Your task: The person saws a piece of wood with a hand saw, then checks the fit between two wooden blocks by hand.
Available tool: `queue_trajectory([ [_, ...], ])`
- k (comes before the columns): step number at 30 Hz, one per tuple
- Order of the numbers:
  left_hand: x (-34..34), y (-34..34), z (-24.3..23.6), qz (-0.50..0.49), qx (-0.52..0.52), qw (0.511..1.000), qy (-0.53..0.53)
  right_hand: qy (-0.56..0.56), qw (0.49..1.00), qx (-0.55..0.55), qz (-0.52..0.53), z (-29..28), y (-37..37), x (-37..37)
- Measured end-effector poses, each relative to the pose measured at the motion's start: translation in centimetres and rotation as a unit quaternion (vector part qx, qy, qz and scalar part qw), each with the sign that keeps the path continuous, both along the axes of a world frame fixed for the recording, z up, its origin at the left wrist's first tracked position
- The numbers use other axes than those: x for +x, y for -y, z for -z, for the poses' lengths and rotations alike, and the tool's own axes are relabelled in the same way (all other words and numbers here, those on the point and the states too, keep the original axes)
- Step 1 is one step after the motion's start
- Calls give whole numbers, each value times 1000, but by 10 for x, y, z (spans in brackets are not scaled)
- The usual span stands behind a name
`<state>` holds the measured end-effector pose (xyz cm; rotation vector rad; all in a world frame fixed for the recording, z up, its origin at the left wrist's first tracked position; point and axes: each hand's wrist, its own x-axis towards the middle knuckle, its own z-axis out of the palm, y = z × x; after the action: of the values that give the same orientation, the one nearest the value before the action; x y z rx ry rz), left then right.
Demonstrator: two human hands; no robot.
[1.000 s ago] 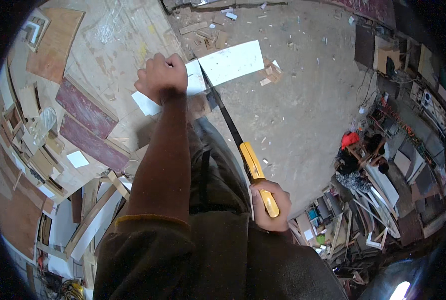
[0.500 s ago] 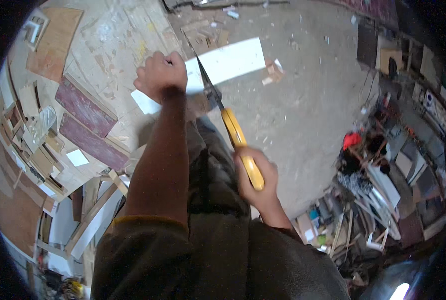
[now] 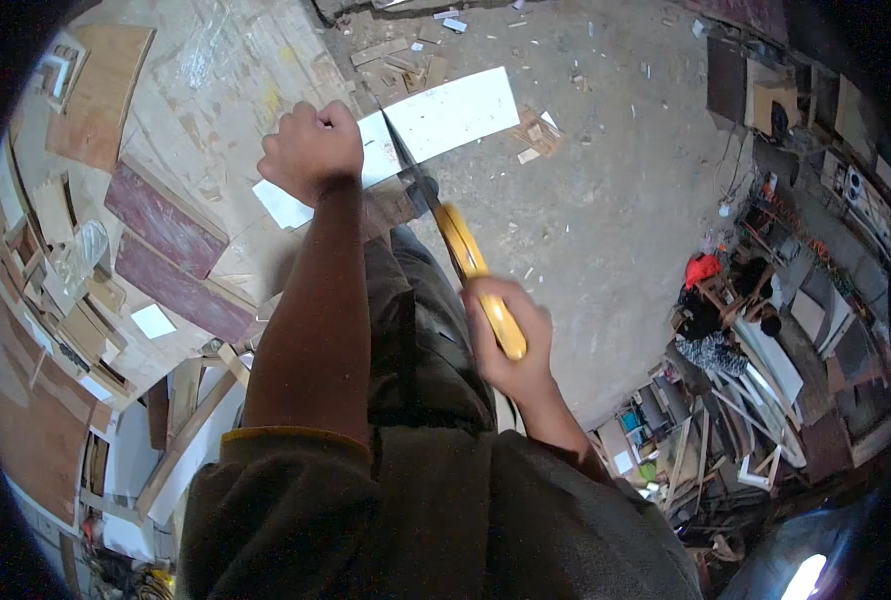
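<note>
A yellow-handled handsaw (image 3: pixel 486 290) is in my right hand (image 3: pixel 513 335), whose fingers wrap around the handle. Its dark, narrow blade (image 3: pixel 403 152) slants away to the left and crosses the long white board (image 3: pixel 456 115). My left hand (image 3: pixel 311 150) is closed in a fist over the board's left part, left of the blade. What its fingers hold, if anything, is hidden. A shorter white end of the board (image 3: pixel 284 205) shows below the left fist. Beneath the board near my legs, a brownish support (image 3: pixel 391 210) is partly blurred.
Maroon panels (image 3: pixel 171 220) and wood offcuts (image 3: pixel 96 330) lie at left, near a brown plywood sheet (image 3: pixel 101 95). Small scraps (image 3: pixel 536 135) litter the concrete floor (image 3: pixel 606 210). At right, people, one with a red item (image 3: pixel 703 270), are beside stacked boards (image 3: pixel 771 365).
My right hand and the saw handle have moved slightly away from me, and less blade shows beyond the board. My left fist stays over the board; the whole view has shifted a little.
</note>
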<state>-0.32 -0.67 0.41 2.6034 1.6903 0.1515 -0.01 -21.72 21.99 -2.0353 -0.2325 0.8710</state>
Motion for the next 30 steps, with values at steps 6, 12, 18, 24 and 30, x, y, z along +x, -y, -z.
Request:
queue_trajectory([
  [6,-3,-1,2,-7,-15,1000,8,-15,1000,5,18,-30,27,-21],
  [12,-2,0,0,7,21,1000,11,-3,1000,-6,-26,-8,17,-13],
  [18,0,0,5,15,33,999,23,-59,998,-23,-10,1,5,2],
  [24,1,2,2,0,5,1000,1,-11,1000,23,2,-27,37,-19],
  [30,-3,1,4,2,9,1000,28,-37,999,-18,-15,-6,33,-25],
])
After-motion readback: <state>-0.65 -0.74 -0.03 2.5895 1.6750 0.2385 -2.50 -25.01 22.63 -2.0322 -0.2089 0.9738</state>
